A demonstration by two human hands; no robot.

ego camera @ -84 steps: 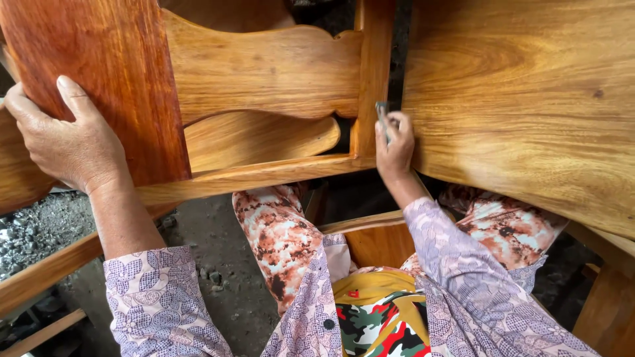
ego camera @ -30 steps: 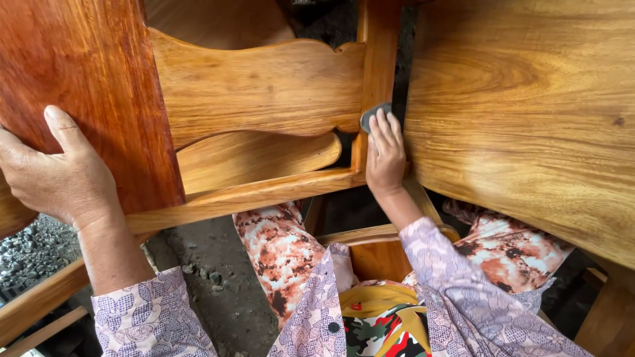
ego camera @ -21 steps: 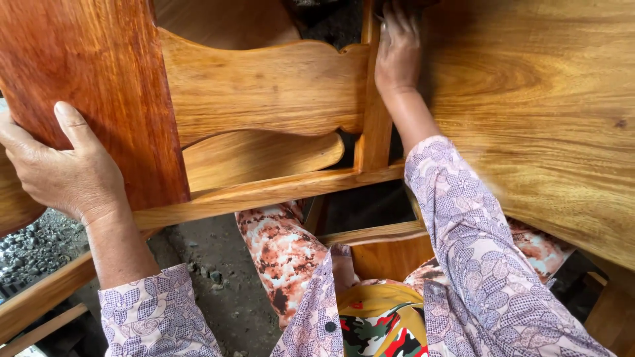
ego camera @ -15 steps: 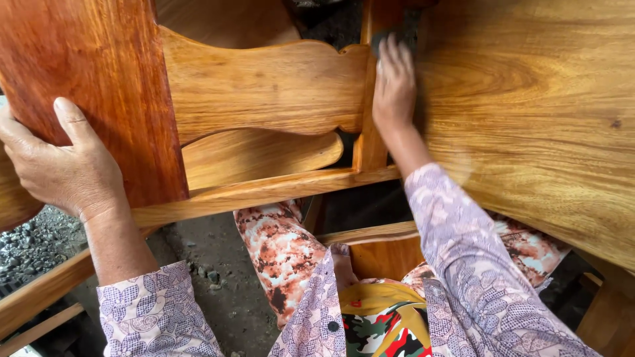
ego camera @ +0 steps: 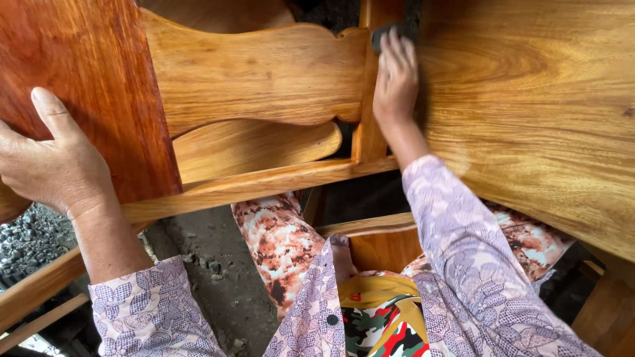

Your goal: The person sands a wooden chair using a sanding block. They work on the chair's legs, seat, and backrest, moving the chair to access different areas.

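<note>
Now the right hand point(ego camera: 395, 82) presses a small, bendy grey sanding pad point(ego camera: 382, 34) flat on the stiff, heavy chair point(ego camera: 264, 73); the left hand point(ego camera: 53, 162) grips its red board point(ego camera: 86, 79).

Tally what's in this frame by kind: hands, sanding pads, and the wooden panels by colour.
Hands: 2 (left hand, right hand)
Grey sanding pads: 1 (sanding pad, under the right fingers)
Dark red panels: 1 (red panel)
Wide golden panels: 1 (golden panel)
Total: 5
</note>
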